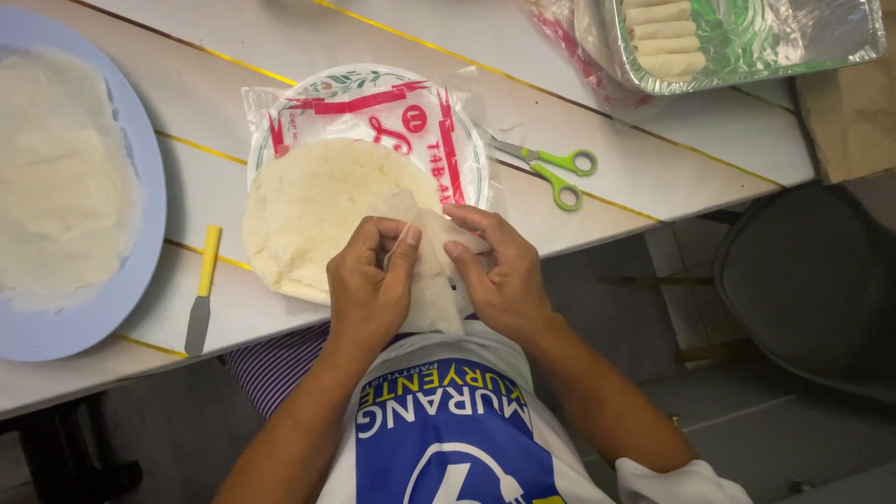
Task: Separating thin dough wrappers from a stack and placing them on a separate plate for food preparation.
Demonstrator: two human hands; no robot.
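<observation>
- The left hand (366, 285) and the right hand (499, 271) both pinch one thin wrapper sheet (431, 275) between thumb and fingertips; each grip is closed on it, the two thumbs near each other at its upper part.
- The sheet is pale, soft and half see-through. It hangs limp from the fingers, its long axis running from the top edge near the stack down toward the person's chest; its lower end is folded and hard to make out against the shirt.
- The sheet's top corner touches or just overlaps the near edge of the round stack of wrappers (322, 210); which of the two I cannot tell.
- The stack is flat, cream and floury, lying on its opened clear plastic bag (373, 107) with red print, on the white planked tabletop (224, 84).
- Right of the stack lie green-handled scissors (551, 168), blades pointing toward the bag.
- Left of the stack lies a small spatula (203, 291) with a yellow handle, lengthwise toward the person.
- Farther left of the stack, a blue plate (140, 252) holds more pale sheets, cut off by the frame.
- Far right of the stack, a foil tray (747, 70) with rolled pieces is partly cut off.
</observation>
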